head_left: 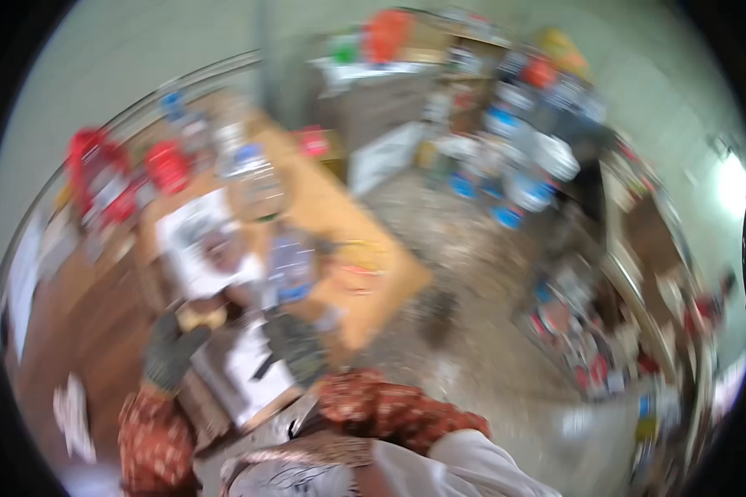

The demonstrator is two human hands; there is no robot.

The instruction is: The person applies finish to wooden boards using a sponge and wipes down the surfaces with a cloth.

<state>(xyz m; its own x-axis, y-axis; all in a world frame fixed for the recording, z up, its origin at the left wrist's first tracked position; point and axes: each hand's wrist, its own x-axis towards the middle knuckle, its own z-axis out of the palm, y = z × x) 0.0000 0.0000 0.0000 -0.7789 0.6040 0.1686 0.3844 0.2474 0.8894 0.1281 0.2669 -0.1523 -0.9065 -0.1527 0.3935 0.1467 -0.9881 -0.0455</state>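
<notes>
The whole view is smeared by motion. My left hand, in a dark grey glove, curls against a small tan piece at the near side of the worktable. What kind of piece it is, I cannot make out. Beside a white sheet lies my right hand, also gloved in grey; its fingers are too blurred to read. Patterned red-brown sleeves cover both forearms. Beyond the hands, a white paper bears a dark, reddish-brown lump.
A clear jar, a clear blue-tinted container, a red tub and a red basket stand on the table. Yellow and red bands lie nearby. Tubs crowd the floor at far right, near an open cardboard box.
</notes>
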